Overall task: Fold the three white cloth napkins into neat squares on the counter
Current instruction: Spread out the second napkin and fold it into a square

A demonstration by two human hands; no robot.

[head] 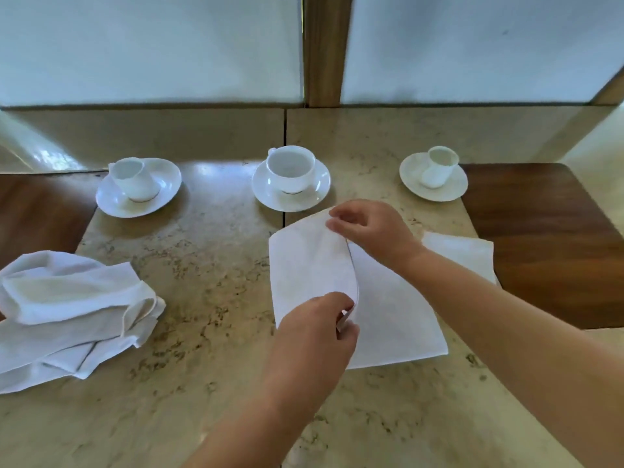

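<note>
Here both hands pinch the napkin (310, 265)'s folded edge, left hand (314, 329) near, right hand (368, 228) far.

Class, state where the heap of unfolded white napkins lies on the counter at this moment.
In the head view the heap of unfolded napkins lies at the counter's left edge, in front of the left cup and saucer, apart from both hands.

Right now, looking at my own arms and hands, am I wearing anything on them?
No. Both forearms are bare as far as the picture reaches, with no sleeve in view. The left hand and the right hand show no glove, ring, watch or bracelet. Fingernails look short and plain, though the picture is slightly blurred.
</note>
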